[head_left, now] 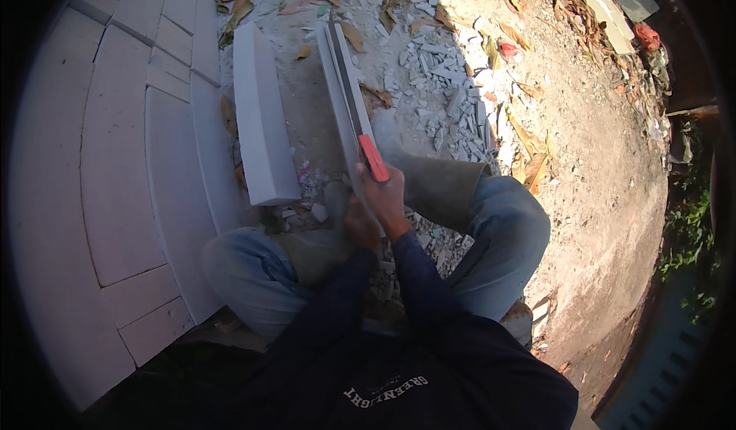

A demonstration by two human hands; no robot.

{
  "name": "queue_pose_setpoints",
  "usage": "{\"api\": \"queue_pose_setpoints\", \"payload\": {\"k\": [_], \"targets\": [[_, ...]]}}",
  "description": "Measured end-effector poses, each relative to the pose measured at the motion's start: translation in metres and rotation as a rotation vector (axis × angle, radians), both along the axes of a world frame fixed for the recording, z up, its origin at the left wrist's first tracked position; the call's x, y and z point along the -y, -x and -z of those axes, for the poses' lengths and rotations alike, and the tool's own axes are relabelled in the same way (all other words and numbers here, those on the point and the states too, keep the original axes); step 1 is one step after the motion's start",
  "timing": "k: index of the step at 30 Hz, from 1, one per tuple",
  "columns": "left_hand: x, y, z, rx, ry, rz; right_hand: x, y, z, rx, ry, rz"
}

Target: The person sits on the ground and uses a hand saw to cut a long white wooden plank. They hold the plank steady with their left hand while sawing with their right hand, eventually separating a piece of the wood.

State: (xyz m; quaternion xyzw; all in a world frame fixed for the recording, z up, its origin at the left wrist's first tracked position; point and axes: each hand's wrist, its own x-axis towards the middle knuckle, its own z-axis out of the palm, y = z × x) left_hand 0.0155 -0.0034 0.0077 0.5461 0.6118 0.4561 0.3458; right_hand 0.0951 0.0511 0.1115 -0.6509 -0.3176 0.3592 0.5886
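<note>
My right hand (386,196) is closed round the red handle of a handsaw (371,156). The saw's long dark blade points away from me and lies along the top of a narrow white block (332,77), which stands lengthwise between my legs. At the near end of this block my left hand (360,223) is closed on its side, its fingers partly hidden. A second, thicker white block (263,116) lies just to the left, apart from the first one.
Large white blocks (115,146) are stacked tightly along the left. Broken white chips (452,85) cover the ground beyond my right boot. Dry leaves (529,150) lie scattered there. Sunlit dirt (598,192) stretches to the right, with green plants (690,234) at its edge.
</note>
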Motion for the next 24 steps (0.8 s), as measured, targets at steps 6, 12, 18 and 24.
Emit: {"api": "queue_pose_setpoints", "payload": {"k": [6,12,18,24], "targets": [[-0.001,0.004,0.008,-0.004,0.079,-0.006,-0.004,0.007,-0.008,-0.04,-0.016,-0.004],[-0.001,0.003,0.013,0.088,0.077,0.026,-0.002,0.005,-0.006,-0.057,0.094,-0.049],[-0.001,0.007,0.023,0.048,0.079,0.047,0.002,0.01,-0.008,-0.038,0.074,-0.023],[0.0,0.005,0.019,0.087,0.196,-0.055,-0.006,0.004,-0.01,0.077,0.015,-0.005]]}}
